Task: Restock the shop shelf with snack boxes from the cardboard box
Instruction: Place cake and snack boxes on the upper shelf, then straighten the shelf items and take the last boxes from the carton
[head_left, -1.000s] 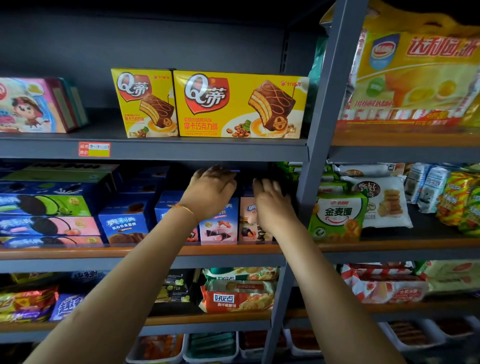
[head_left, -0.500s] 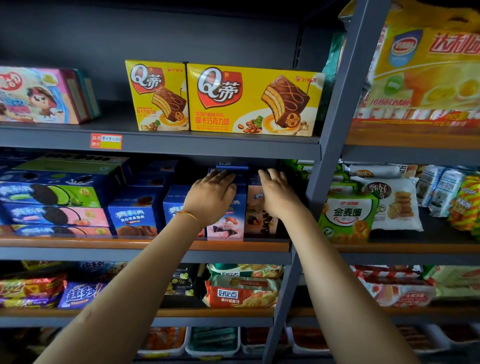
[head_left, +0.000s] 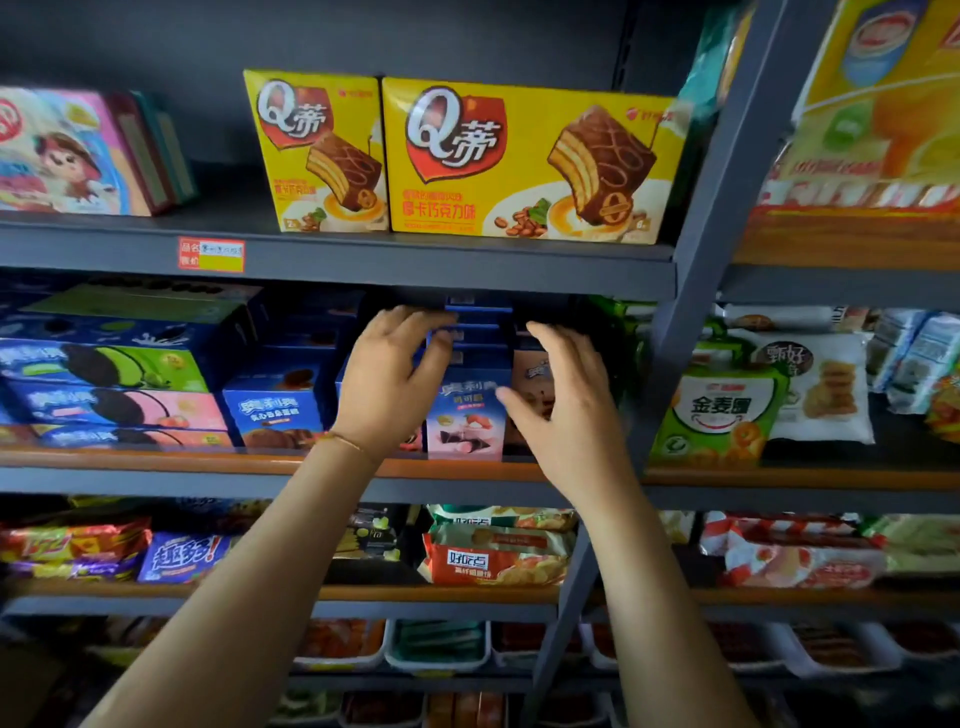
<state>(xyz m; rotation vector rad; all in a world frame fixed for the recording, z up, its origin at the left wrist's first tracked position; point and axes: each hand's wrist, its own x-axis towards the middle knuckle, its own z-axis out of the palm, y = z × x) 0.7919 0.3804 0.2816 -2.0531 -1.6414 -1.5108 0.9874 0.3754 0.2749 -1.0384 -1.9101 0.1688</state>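
Note:
On the middle shelf (head_left: 156, 462), a small blue snack box (head_left: 465, 415) with a pink picture stands upright, with more blue boxes (head_left: 478, 332) lined up behind it. My left hand (head_left: 395, 374) rests against the left side of this row, its thumb touching a box edge and its fingers reaching over the top. To the right, my right hand (head_left: 563, 400) has straight fingers lying over a brown snack box (head_left: 530, 374). Its thumb touches the blue box's right edge. Neither hand holds a box. The cardboard box is out of view.
Blue cookie boxes (head_left: 270, 410) fill the shelf to the left. Yellow cake boxes (head_left: 524, 161) stand on the shelf above, close over my hands. A grey upright post (head_left: 691, 312) stands just to the right, with green and white snack bags (head_left: 722, 410) beyond it. Snack packs (head_left: 493, 561) lie below.
Both hands have drawn back from the box tops and spread apart, uncovering the blue box between them. The view has shifted slightly.

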